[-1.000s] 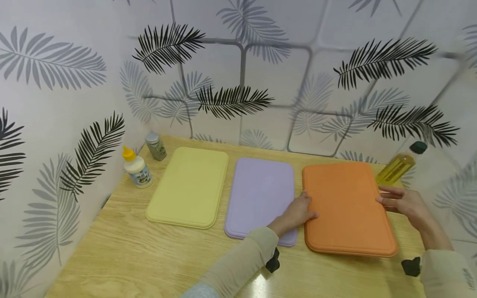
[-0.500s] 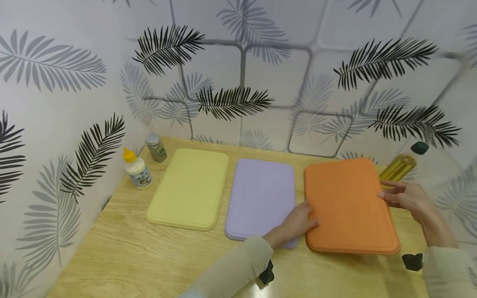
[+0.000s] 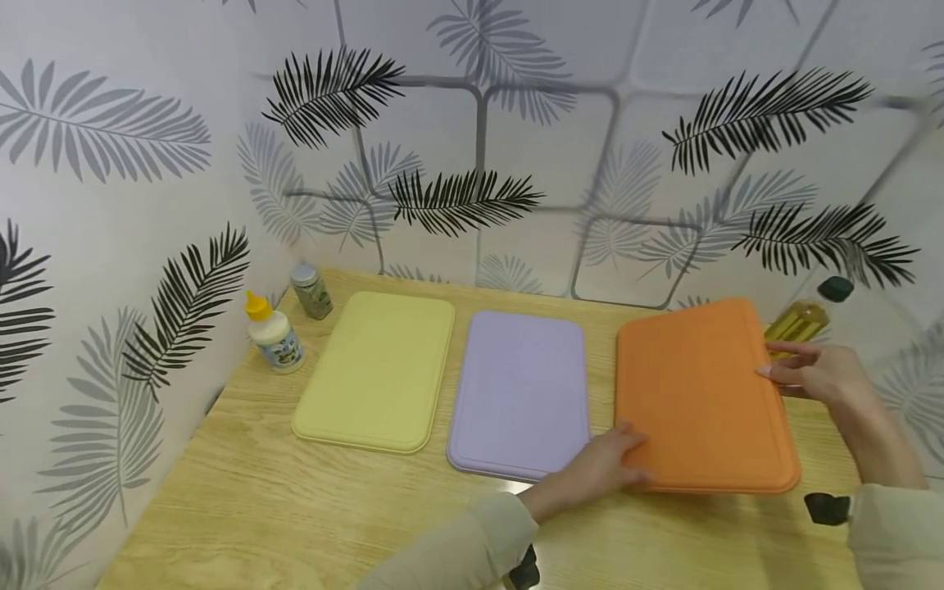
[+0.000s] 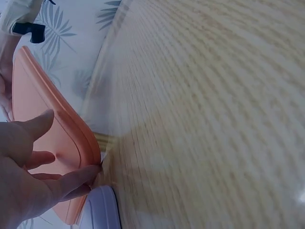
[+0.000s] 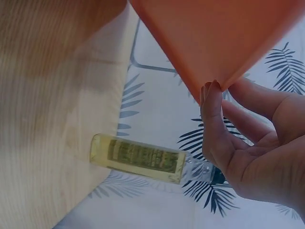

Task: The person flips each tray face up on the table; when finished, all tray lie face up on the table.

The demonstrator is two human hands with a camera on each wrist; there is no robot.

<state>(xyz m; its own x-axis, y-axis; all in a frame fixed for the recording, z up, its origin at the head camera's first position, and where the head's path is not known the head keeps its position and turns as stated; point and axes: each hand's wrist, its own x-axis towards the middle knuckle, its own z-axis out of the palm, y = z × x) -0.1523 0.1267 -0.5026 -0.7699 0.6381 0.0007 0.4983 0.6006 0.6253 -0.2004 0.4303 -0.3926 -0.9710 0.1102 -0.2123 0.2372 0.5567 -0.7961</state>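
An orange cutting board is tilted in the head view, its right side raised off the table. My left hand holds its near left edge; in the left wrist view the fingers lie at that edge, with the thumb over the face. On the opposite side my right hand pinches the board's right edge between thumb and fingertips, seen close in the right wrist view. Left of the orange board lie a purple cutting board and a yellow cutting board, both flat.
Behind my right hand stands a bottle of yellow liquid with a dark green cap. A glue bottle with a yellow tip and a small grey-lidded jar stand at the far left. A leaf-patterned wall borders the wooden table.
The orange board has shifted right, and its right side has risen and turned slightly. Both hands moved right with it, the left also nearer to me. The other two boards stayed put.
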